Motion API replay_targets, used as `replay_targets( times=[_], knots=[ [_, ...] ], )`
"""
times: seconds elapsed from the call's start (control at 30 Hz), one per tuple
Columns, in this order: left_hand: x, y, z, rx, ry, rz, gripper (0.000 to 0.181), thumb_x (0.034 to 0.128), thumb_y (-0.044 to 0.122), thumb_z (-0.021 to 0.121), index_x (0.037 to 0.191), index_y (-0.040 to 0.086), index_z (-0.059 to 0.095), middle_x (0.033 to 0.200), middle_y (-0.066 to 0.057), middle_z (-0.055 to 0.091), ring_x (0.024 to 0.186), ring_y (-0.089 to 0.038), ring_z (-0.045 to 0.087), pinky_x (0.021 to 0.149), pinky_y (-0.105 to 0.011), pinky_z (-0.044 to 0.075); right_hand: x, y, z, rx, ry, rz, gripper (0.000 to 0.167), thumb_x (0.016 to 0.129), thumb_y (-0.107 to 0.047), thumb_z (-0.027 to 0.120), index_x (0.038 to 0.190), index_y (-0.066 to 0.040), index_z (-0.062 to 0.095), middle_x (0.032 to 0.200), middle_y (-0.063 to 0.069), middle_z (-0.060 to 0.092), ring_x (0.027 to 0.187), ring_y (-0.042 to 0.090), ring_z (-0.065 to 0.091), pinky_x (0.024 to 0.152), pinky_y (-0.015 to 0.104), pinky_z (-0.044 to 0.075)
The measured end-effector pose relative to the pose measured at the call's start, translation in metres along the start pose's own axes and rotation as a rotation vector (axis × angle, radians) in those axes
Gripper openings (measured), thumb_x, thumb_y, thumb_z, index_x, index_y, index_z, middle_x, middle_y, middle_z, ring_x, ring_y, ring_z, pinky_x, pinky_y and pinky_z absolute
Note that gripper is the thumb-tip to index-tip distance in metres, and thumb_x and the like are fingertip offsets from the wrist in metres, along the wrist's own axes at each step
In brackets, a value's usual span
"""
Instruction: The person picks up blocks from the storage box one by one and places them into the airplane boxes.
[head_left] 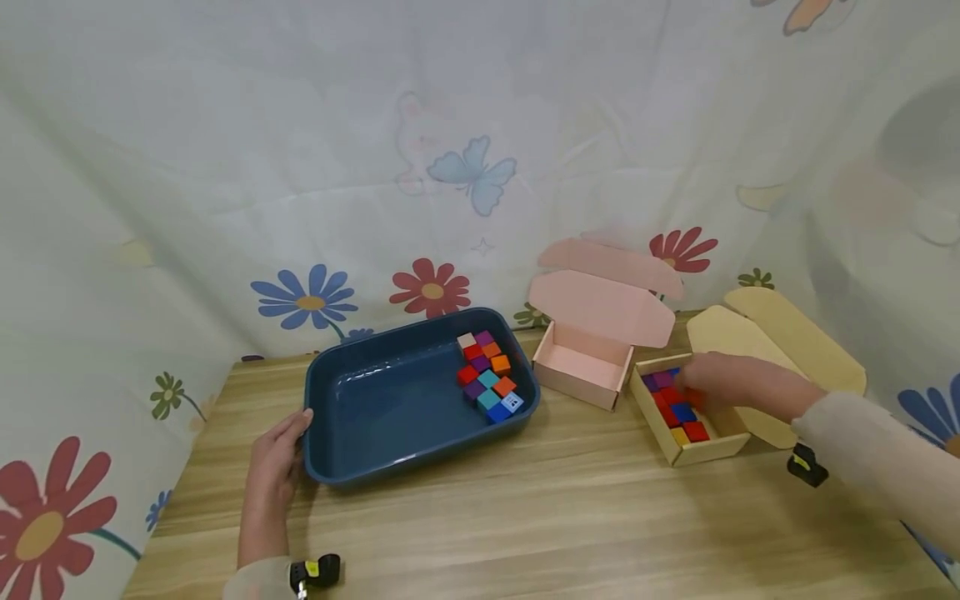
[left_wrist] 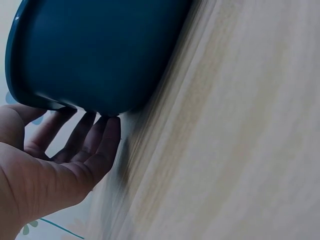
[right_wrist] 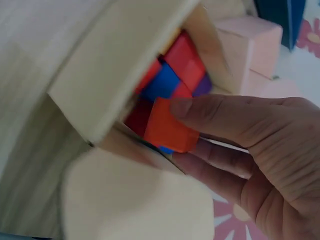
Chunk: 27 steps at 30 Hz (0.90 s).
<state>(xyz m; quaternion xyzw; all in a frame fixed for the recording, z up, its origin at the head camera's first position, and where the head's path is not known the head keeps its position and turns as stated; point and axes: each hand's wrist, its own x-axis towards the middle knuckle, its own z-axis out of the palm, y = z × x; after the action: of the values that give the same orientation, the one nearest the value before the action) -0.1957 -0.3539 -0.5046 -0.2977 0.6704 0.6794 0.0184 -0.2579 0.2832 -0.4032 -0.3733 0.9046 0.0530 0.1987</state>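
My right hand [head_left: 716,382] is over the pale yellow box [head_left: 712,452], pinching an orange cube [right_wrist: 170,129] between thumb and fingers. Rows of red, blue, purple and yellow cubes lie under it in the box, among them a red cube [head_left: 696,431]; the hand hides part of them. On the left, my left hand [head_left: 273,458] rests against the outside of a dark blue tray [head_left: 420,457]. Its fingertips touch the end wall, as the left wrist view shows. Several colored cubes, such as a teal cube [head_left: 488,399], cluster at the tray's right end.
A small pink box [head_left: 573,383] with its lid raised stands between the tray and the yellow box. The yellow box's lid [head_left: 802,333] lies folded back to the right. Behind the wooden table [head_left: 487,533] hangs a flowered cloth [head_left: 337,167].
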Motion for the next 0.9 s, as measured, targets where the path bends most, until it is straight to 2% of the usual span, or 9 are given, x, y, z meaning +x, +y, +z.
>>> replay_targets(
  times=[0.17, 0.3, 0.4, 0.43, 0.47, 0.6, 0.73, 0.9],
  knots=[
    [0.000, 0.001, 0.001, -0.007, 0.004, -0.006, 0.075, 0.0983, 0.046, 0.065, 0.158, 0.011, 0.036, 0.165, -0.008, 0.029, 0.147, -0.022, 0.034, 0.119, -0.041, 0.031, -0.002, -0.008, 0.012, -0.024, -0.038, 0.076, 0.020, 0.080, -0.005, 0.085, 0.090, -0.009, 0.068, 0.075, -0.001, 0.058, 0.065, 0.016, 0.049, 0.062, 0.029, 0.051],
    [0.000, 0.001, 0.001, -0.011, -0.002, -0.006, 0.076, 0.0980, 0.047, 0.065, 0.158, 0.010, 0.035, 0.165, -0.008, 0.029, 0.145, -0.022, 0.035, 0.118, -0.041, 0.033, -0.002, -0.011, 0.020, 0.037, -0.054, 0.152, 0.027, 0.079, -0.006, 0.086, 0.096, -0.010, 0.065, 0.080, 0.003, 0.055, 0.069, 0.019, 0.049, 0.064, 0.030, 0.051],
    [0.000, 0.001, 0.001, -0.004, 0.000, -0.008, 0.077, 0.0972, 0.049, 0.066, 0.158, 0.011, 0.036, 0.165, -0.007, 0.030, 0.145, -0.021, 0.036, 0.118, -0.040, 0.034, -0.003, -0.009, 0.025, 0.085, -0.040, 0.174, 0.029, 0.080, -0.005, 0.084, 0.097, -0.011, 0.061, 0.082, 0.005, 0.052, 0.070, 0.020, 0.049, 0.063, 0.030, 0.048],
    [0.000, 0.001, 0.000, -0.002, -0.002, -0.006, 0.078, 0.0971, 0.049, 0.066, 0.158, 0.011, 0.036, 0.165, -0.007, 0.030, 0.144, -0.021, 0.035, 0.115, -0.037, 0.039, -0.003, -0.008, 0.027, 0.099, -0.040, 0.180, 0.030, 0.080, -0.005, 0.084, 0.097, -0.012, 0.060, 0.082, 0.005, 0.050, 0.070, 0.020, 0.049, 0.062, 0.030, 0.047],
    [0.000, 0.001, 0.001, 0.002, -0.004, -0.003, 0.077, 0.0974, 0.049, 0.065, 0.158, 0.011, 0.036, 0.164, -0.007, 0.030, 0.144, -0.021, 0.035, 0.111, -0.035, 0.042, -0.004, -0.008, 0.028, 0.105, -0.037, 0.180, 0.031, 0.080, -0.004, 0.084, 0.096, -0.012, 0.058, 0.082, 0.005, 0.049, 0.069, 0.019, 0.048, 0.061, 0.029, 0.045],
    [-0.001, 0.000, 0.001, 0.011, -0.003, -0.002, 0.077, 0.0975, 0.050, 0.065, 0.158, 0.012, 0.035, 0.165, -0.006, 0.030, 0.144, -0.021, 0.034, 0.109, -0.033, 0.042, -0.008, -0.009, 0.030, 0.121, -0.037, 0.169, 0.031, 0.081, -0.005, 0.084, 0.093, -0.014, 0.057, 0.082, 0.004, 0.047, 0.069, 0.018, 0.049, 0.061, 0.027, 0.045],
    [-0.001, 0.000, 0.001, 0.003, -0.001, -0.007, 0.079, 0.0970, 0.051, 0.065, 0.159, 0.012, 0.034, 0.166, -0.006, 0.028, 0.145, -0.021, 0.033, 0.118, -0.041, 0.033, -0.009, -0.009, 0.033, 0.133, -0.016, 0.125, 0.030, 0.081, -0.003, 0.083, 0.087, -0.015, 0.056, 0.079, 0.001, 0.047, 0.067, 0.015, 0.048, 0.061, 0.027, 0.044],
    [0.001, 0.000, 0.001, 0.000, 0.010, -0.007, 0.080, 0.0962, 0.051, 0.066, 0.158, 0.011, 0.035, 0.165, -0.007, 0.028, 0.144, -0.021, 0.034, 0.118, -0.042, 0.033, -0.009, -0.005, 0.040, 0.114, 0.052, 0.065, 0.032, 0.079, 0.002, 0.081, 0.081, -0.015, 0.055, 0.071, -0.005, 0.047, 0.063, 0.011, 0.044, 0.058, 0.025, 0.041]
  ],
)
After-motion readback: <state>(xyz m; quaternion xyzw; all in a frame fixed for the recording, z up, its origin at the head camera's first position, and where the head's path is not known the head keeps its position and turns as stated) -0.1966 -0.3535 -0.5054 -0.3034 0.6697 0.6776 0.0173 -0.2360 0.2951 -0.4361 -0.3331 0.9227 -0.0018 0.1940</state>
